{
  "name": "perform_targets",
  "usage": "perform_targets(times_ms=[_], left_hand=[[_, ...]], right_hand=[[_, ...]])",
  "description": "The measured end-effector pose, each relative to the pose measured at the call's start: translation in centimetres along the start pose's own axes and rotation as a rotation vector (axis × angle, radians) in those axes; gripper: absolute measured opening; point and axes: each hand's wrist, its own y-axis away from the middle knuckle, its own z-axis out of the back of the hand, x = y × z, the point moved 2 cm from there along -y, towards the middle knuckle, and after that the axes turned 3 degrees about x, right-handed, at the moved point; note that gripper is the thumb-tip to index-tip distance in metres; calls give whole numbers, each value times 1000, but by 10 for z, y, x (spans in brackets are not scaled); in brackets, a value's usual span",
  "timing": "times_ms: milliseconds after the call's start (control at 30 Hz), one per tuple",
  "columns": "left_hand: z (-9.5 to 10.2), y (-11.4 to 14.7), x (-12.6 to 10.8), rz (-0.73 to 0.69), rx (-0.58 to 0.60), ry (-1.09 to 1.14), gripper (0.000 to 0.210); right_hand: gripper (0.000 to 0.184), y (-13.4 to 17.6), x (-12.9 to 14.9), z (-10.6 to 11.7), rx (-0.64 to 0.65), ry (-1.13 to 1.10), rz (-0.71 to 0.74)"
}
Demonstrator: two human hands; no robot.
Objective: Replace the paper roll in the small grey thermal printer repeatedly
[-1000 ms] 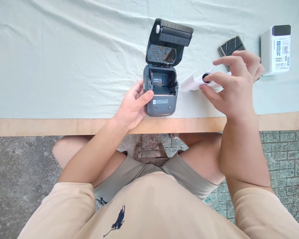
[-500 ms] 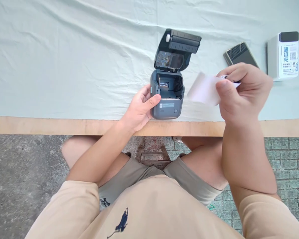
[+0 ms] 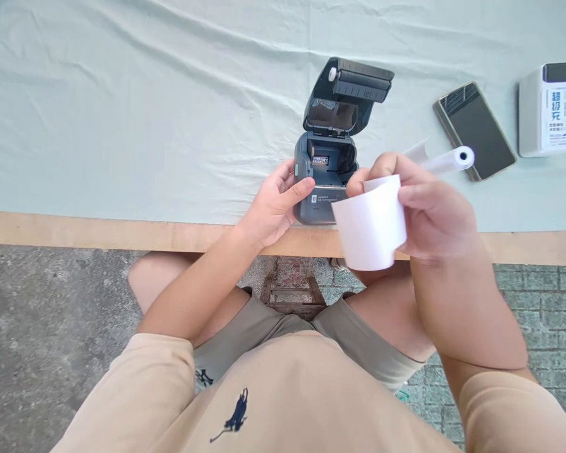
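Observation:
My left hand (image 3: 280,204) grips the left side of a small dark grey label printer (image 3: 306,204), thumb at its front rim. The printer's lid (image 3: 346,94) is raised, and no roll shows in its compartment. In front of the printer's right side, my right hand (image 3: 429,207) pinches a curled strip of white paper (image 3: 370,229), which hides part of the printer. Just beyond that hand is a small white paper roll (image 3: 455,158) with a loose end; whether it joins the strip is hidden.
A smartphone (image 3: 478,132) lies on the pale cloth (image 3: 170,126) to the right, beside the roll. Farther right stands a white box-shaped device (image 3: 531,119) with a dark top and printed label. The table's wooden edge (image 3: 99,233) runs in front of me.
My right hand has moved left and toward me with the paper, which now curls downward before the printer. The white roll and more of the phone have come into sight.

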Motion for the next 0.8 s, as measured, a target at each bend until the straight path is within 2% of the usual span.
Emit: perform_targets(times_ms=[67,133,200,267,367,467,633,800], left_hand=[[-1,0,1,-3,-13,5,89],[-2,-1,2,-11,-16,24,87],[-3,-2,3,-17,-9,41,89],[-3,-2,4,-22,-10,51,88],[-2,-3,4,-12,-14,49,87],[1,-2,4,1,28,53,92],[3,-1,4,12,69,33,95],[3,-1,4,19,67,49,95]], right_hand=[[55,1,14,-5,89,-37,-26],[45,-3,20,-3,93,29,68],[49,-9,19,3,65,180,228],[51,-16,16,7,60,389,322],[41,-25,18,12,44,747,262],[32,-31,25,16,15,952,195],[30,-38,22,15,63,1074,198],[31,-42,9,4,86,1080,229]])
